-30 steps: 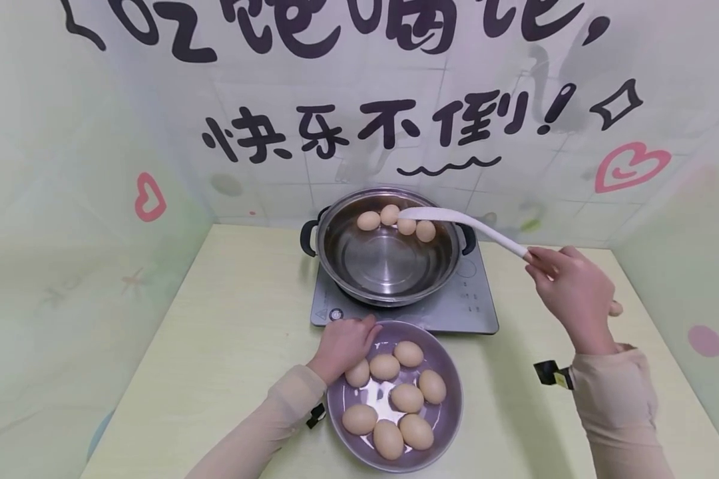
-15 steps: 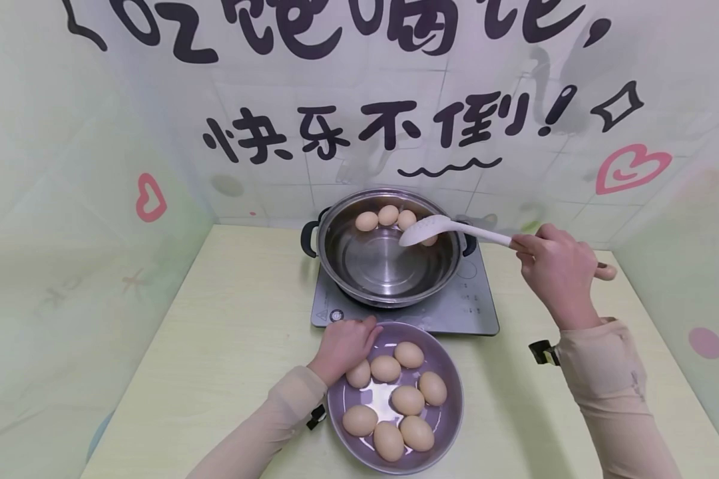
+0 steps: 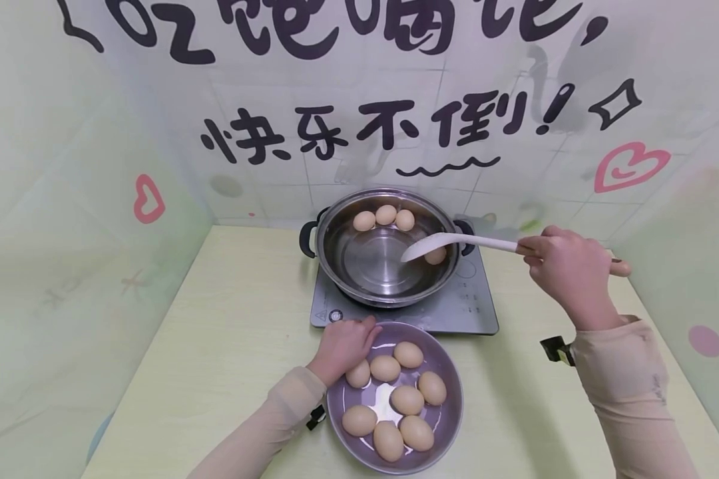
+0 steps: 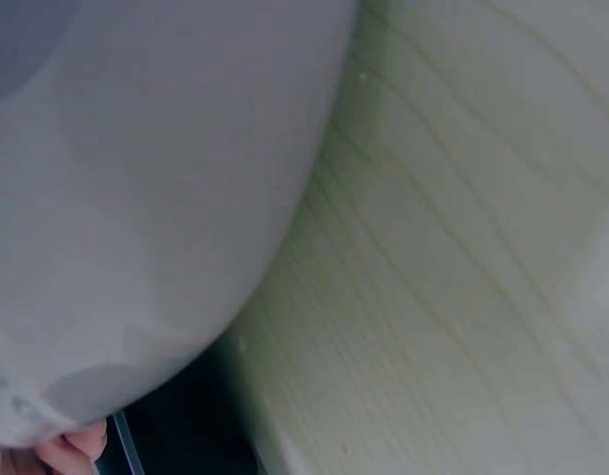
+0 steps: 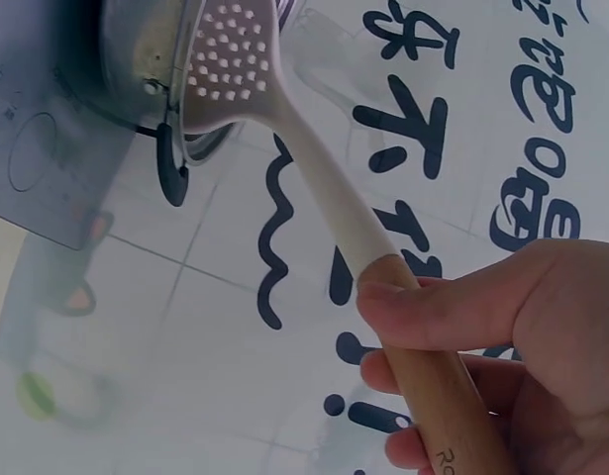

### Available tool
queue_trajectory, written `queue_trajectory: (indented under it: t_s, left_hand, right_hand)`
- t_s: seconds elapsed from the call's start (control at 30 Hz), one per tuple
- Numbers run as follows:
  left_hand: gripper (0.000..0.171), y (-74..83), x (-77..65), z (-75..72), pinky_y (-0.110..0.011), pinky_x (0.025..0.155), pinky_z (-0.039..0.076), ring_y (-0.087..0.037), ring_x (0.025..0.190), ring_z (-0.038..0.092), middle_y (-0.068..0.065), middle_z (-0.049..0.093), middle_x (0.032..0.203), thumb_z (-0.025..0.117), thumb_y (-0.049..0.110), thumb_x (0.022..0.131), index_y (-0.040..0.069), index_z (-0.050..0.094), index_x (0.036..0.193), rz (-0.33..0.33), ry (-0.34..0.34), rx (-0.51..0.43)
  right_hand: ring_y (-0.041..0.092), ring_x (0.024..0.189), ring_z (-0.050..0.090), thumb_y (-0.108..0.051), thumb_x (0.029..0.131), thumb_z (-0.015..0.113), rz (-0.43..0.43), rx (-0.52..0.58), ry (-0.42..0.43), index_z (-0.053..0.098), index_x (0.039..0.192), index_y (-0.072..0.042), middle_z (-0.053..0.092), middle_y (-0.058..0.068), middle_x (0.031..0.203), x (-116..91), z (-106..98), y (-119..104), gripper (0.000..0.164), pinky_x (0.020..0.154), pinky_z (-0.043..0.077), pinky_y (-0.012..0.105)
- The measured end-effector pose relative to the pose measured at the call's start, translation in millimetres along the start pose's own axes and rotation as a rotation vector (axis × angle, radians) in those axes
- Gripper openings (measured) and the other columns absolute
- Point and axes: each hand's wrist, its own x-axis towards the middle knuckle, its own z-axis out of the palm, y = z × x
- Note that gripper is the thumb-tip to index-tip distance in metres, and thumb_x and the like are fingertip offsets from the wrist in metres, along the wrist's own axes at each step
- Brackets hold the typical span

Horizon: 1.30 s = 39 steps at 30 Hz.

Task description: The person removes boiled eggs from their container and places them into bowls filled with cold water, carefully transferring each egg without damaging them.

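Observation:
My right hand (image 3: pixel 569 276) grips the wooden handle of a white slotted spoon (image 5: pixel 324 178), its thumb along the upper end of the wood. The spoon's perforated head reaches over the steel pot (image 3: pixel 383 266), overlapping one egg (image 3: pixel 436 256) at the pot's right side. Three more eggs (image 3: pixel 386 215) lie in a row at the pot's back. With curled fingers, my left hand (image 3: pixel 344 346) grips the upper left rim of a purple bowl (image 3: pixel 443 426) containing several eggs (image 3: pixel 407 399). The bowl's pale outside (image 4: pixel 165 198) fills much of the left wrist view, fingers (image 4: pixel 71 450) at its edge.
The pot stands on a grey induction cooker (image 3: pixel 479 313), black handles (image 3: pixel 307 238) on both sides. Beneath everything is a pale wooden table (image 3: pixel 228 319). Close behind the pot rises a wall (image 3: pixel 263 199) with black lettering, and side panels flank the table.
The spoon's head has dropped and come forward in the pot. The rightmost egg has shifted from the row at the back toward the near right. My left hand and the bowl hold still.

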Motion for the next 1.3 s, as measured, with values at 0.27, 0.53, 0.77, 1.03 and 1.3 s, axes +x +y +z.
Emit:
queue_trajectory:
  t_s: [0.27, 0.53, 0.77, 1.03, 1.3]
  left_hand:
    - [0.025, 0.4, 0.5, -0.4, -0.032, 0.039, 0.036, -0.022, 0.049, 0.057, -0.001, 0.057, 0.053, 0.054, 0.034, 0.089, 0.015, 0.053, 0.073, -0.005, -0.005, -0.006]
    - [0.025, 0.4, 0.9, 0.5, -0.033, 0.039, 0.037, -0.023, 0.049, 0.058, -0.001, 0.057, 0.053, 0.054, 0.034, 0.089, 0.015, 0.053, 0.073, -0.002, 0.012, -0.003]
    - [0.025, 0.6, 0.4, -0.3, -0.034, 0.040, 0.037, -0.024, 0.049, 0.058, -0.001, 0.057, 0.052, 0.054, 0.033, 0.089, 0.014, 0.053, 0.073, 0.001, 0.016, -0.013]
    - [0.025, 0.3, 0.4, 0.3, -0.034, 0.040, 0.037, -0.024, 0.048, 0.057, -0.002, 0.056, 0.052, 0.054, 0.033, 0.089, 0.014, 0.053, 0.073, -0.002, 0.005, -0.011]
    - [0.025, 0.2, -0.1, -0.1, -0.033, 0.040, 0.037, -0.024, 0.048, 0.058, -0.001, 0.057, 0.053, 0.054, 0.033, 0.089, 0.014, 0.053, 0.072, 0.005, 0.020, -0.013]
  right_hand:
    - [0.020, 0.040, 0.038, -0.005, 0.069, 0.067, 0.029, -0.015, -0.144, 0.073, 0.079, -0.015, 0.055, -0.001, 0.058, 2, -14, 0, 0.015, 0.034, 0.019, 0.033]
    - [0.018, 0.047, 0.045, -0.009, 0.072, 0.068, 0.093, -0.001, -0.332, 0.073, 0.087, -0.013, 0.061, 0.000, 0.066, 5, -28, -4, 0.017, 0.036, 0.025, 0.037]
    - [0.017, 0.051, 0.049, -0.015, 0.075, 0.066, 0.104, -0.009, -0.455, 0.072, 0.094, -0.015, 0.066, 0.004, 0.072, 7, -34, -5, 0.020, 0.037, 0.029, 0.037]
    - [0.012, 0.058, 0.051, -0.021, 0.078, 0.066, 0.062, 0.079, -0.556, 0.072, 0.097, -0.018, 0.068, -0.003, 0.074, 3, -32, -6, 0.020, 0.045, 0.030, 0.034]
    - [0.009, 0.059, 0.051, -0.022, 0.080, 0.065, 0.054, 0.148, -0.577, 0.071, 0.098, -0.016, 0.067, -0.006, 0.072, 0, -22, -12, 0.019, 0.046, 0.031, 0.029]
